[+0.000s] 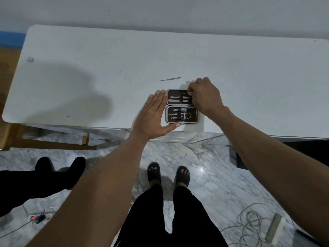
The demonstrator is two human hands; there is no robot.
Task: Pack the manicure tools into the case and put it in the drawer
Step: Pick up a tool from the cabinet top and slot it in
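A small manicure case [181, 106] lies open near the front edge of the white table [89, 82], with several metal tools strapped into both halves. My left hand [153, 114] lies flat against the case's left side, fingers straight and thumb along its front edge. My right hand [204, 97] hovers over the far half's right end, its fingertips pinching a thin tool [183, 94] there. One loose slim tool [170, 79] rests on the table just beyond the case.
The table stands against a pale wall. Below its front edge is marble floor with my sandalled feet [168, 175]. Another person's dark legs [44, 177] are at the left. A power strip [40, 217] and coiled cable [252, 221] lie on the floor.
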